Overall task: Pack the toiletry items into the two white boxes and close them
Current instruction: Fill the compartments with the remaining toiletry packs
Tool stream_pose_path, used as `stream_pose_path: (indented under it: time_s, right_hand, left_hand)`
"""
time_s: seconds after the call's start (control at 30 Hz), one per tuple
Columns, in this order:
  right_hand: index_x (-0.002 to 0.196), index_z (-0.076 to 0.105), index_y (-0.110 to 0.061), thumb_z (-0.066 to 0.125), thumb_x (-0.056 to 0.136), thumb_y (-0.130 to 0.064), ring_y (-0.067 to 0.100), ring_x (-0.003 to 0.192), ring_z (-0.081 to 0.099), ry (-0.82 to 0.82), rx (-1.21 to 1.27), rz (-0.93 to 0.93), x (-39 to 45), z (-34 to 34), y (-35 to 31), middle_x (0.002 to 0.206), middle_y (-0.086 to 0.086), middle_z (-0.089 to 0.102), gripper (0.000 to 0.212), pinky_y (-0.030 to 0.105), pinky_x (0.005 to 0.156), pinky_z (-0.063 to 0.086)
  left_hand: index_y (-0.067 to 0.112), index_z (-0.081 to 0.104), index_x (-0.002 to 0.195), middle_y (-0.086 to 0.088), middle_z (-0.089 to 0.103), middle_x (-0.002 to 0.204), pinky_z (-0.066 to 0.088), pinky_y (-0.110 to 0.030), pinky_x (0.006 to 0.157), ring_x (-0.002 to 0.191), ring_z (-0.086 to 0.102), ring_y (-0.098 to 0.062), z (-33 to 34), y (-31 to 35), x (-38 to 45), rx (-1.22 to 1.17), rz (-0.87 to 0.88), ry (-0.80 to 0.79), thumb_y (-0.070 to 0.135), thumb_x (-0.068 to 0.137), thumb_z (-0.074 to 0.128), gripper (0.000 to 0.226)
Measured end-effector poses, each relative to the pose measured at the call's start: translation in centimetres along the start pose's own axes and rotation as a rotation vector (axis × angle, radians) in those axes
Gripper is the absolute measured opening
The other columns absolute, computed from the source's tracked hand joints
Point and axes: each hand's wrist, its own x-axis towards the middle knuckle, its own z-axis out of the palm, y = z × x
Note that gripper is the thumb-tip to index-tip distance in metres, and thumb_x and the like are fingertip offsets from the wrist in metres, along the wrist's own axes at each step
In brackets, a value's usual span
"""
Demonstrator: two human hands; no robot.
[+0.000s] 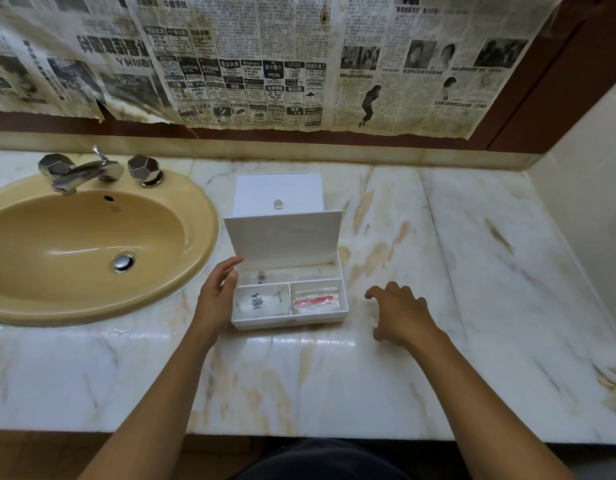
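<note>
Two white boxes are seen on the marble counter (472,271). The near box (289,317), lid raised, is steadied at its left wall by the left hand (218,292), fingers nearly straight, thumb against the wall. Three compartments are counted just right of that hand: two sachets (261,301) printed with a ship's-wheel emblem, lettering too small to read, and one red item (315,302) in clear wrap. The closed box (278,194), bearing one clear knob, stands behind. The right hand (400,315) hovers right of the near box, fingers spread, holding nothing.
</note>
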Motion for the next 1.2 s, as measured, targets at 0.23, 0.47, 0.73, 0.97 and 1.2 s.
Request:
stream_pose_path:
  time_s: [0.23,0.47,0.73,0.97,1.2]
  right_hand:
    - [0.134,0.035,-0.025,0.057,0.082,0.0,0.025,0.114,0.041,-0.022,0.084,0.025,0.3,2.0,0.7,0.131,0.007,0.034,0.061,0.03,0.077,0.043]
    - [0.111,0.051,-0.014,0.055,0.084,0.002,0.023,0.096,0.05,0.121,0.267,-0.035,1.1,2.1,0.4,0.101,0.0,0.041,0.032,0.025,0.07,0.035]
    - [0.124,0.056,-0.017,0.058,0.085,-0.004,0.023,0.106,0.056,0.218,0.408,-0.084,2.1,1.5,-0.9,0.119,0.006,0.056,0.042,0.021,0.079,0.037]
    - [0.114,0.063,-0.016,0.055,0.094,-0.013,0.022,0.089,0.064,0.445,0.451,-0.078,1.4,0.1,-1.4,0.105,0.004,0.069,0.022,0.027,0.075,0.05]
    - [0.093,0.07,-0.013,0.061,0.093,-0.026,0.015,0.081,0.058,0.604,0.549,-0.223,-0.4,-2.8,-4.6,0.085,-0.003,0.063,0.016,0.025,0.067,0.044]
  left_hand:
    - [0.035,0.059,0.12,0.011,0.057,0.13,0.032,-0.002,0.087,0.121,0.048,-0.004,0.0,0.0,0.0,0.0,0.005,0.004,0.021,0.104,0.043,0.027]
    - [0.036,0.059,0.119,0.01,0.057,0.13,0.032,-0.003,0.088,0.121,0.048,-0.005,0.0,-0.1,0.1,-0.001,0.006,0.003,0.021,0.104,0.043,0.027]
    - [0.039,0.059,0.117,0.012,0.057,0.129,0.032,0.002,0.085,0.119,0.049,-0.002,0.0,0.0,0.1,-0.002,0.0,0.001,0.021,0.104,0.043,0.027]
    - [0.042,0.059,0.115,0.013,0.057,0.129,0.032,-0.003,0.088,0.12,0.048,-0.003,-0.1,-0.1,0.2,0.006,-0.006,0.005,0.023,0.104,0.044,0.027]
    - [0.038,0.06,0.117,0.011,0.058,0.129,0.033,-0.002,0.086,0.116,0.051,-0.001,0.0,-0.1,0.2,-0.003,-0.011,0.011,0.023,0.104,0.045,0.025]
